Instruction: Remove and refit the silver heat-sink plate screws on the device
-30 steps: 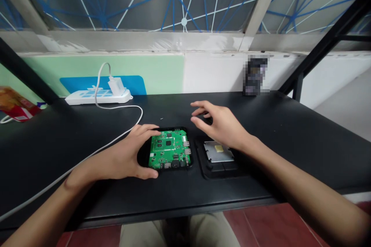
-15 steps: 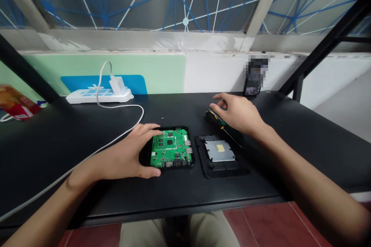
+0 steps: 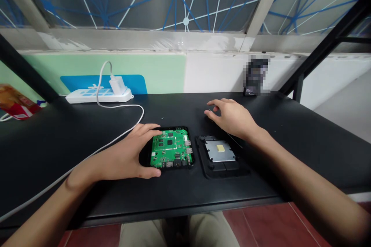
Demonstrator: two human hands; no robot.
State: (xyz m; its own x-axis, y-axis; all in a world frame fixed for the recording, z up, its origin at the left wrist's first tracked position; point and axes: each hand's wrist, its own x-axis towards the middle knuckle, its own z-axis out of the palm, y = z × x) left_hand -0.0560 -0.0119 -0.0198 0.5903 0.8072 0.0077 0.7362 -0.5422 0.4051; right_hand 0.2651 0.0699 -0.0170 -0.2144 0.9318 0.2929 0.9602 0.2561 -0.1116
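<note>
Across the black tabletop (image 3: 174, 197), the left hand (image 3: 123, 156), spread wide, grips the black case (image 3: 147, 154) of a green circuit board (image 3: 164, 152) at centre, while the half-curled right hand (image 3: 233, 117), right of centre, hides most of a screwdriver (image 3: 235, 141), its hold impossible to tell.

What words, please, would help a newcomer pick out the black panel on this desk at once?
On the dark desk, find the left hand gripping a case with a green board. The black panel lies just right of that case. Unlike the case, it bears a silver plate with a small yellow pad.
</note>
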